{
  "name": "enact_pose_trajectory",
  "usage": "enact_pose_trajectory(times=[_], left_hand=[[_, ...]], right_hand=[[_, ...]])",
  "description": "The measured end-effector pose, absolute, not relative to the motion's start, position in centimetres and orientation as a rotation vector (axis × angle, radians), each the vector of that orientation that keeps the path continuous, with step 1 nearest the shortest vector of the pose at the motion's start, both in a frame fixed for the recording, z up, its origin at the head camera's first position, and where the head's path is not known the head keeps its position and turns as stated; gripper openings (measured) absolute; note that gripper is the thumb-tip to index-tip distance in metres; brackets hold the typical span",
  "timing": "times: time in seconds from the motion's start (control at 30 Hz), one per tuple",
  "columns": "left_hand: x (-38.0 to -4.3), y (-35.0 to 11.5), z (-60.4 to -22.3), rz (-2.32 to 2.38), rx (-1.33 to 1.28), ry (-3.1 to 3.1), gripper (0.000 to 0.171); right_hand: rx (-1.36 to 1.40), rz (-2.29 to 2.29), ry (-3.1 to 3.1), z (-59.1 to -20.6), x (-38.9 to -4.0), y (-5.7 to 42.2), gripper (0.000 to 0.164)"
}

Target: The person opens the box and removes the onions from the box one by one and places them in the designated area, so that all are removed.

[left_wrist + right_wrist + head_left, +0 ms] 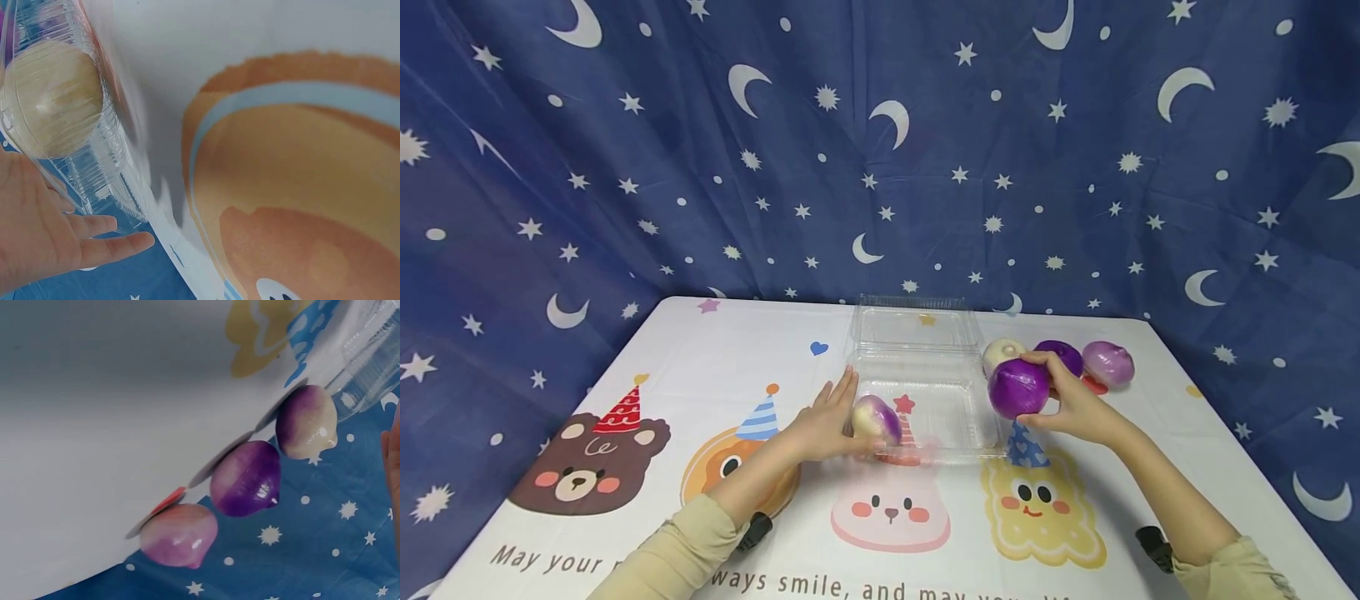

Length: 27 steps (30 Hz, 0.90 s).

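A clear plastic clamshell box (pixel 943 421) lies with its lid folded back. In its left part sits a white-and-purple toy onion (pixel 877 419), seen through the ribbed wall as a pale ball (pixel 53 100) in the left wrist view. My left hand (pixel 827 425) rests against the box's left side with its fingers extended. Over the box's right edge, my right hand (pixel 1071 404) grips a deep purple toy onion (pixel 1018 389) between thumb and fingers. Only part of that hand shows in the right wrist view, and its onion is hidden there.
Right of the box, a row holds a cream-and-purple onion (pixel 306 422), a purple onion (pixel 245 478) and a pinkish-purple onion (pixel 179 535). The white printed tablecloth (pixel 797 533) meets a blue star-and-moon curtain (pixel 820 208) behind.
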<state>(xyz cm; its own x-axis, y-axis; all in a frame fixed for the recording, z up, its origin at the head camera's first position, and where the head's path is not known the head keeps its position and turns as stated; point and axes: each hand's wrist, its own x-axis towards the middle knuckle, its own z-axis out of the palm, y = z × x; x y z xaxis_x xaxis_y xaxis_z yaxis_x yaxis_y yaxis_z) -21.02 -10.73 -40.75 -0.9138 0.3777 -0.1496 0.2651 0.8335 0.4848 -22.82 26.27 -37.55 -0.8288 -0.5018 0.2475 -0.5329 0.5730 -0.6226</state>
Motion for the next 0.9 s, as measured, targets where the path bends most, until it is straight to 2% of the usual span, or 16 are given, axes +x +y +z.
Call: enact_pose_trajectory(times=[0.17,0.37,0.57,0.9], left_hand=[[-21.0,-10.8,-40.7,0.670,0.497,2.776,0.115],[-20.9,-10.7,-40.6,0.692,0.488,2.759,0.115],[-20.7,-10.6,-40.6,0.765,0.449,2.717,0.116],[-21.2,-10.3,-40.7,0.816,0.424,2.688,0.117]], right_hand=[[0.868,1.123,-2.774,-37.8,-22.7,26.9,0.077],[0.866,1.108,-2.783,-38.2,-22.6,27.8,0.087],[0.870,1.046,-2.801,-39.1,-22.7,28.5,0.081],[0.838,0.981,-2.809,-39.7,-23.1,29.1,0.080]])
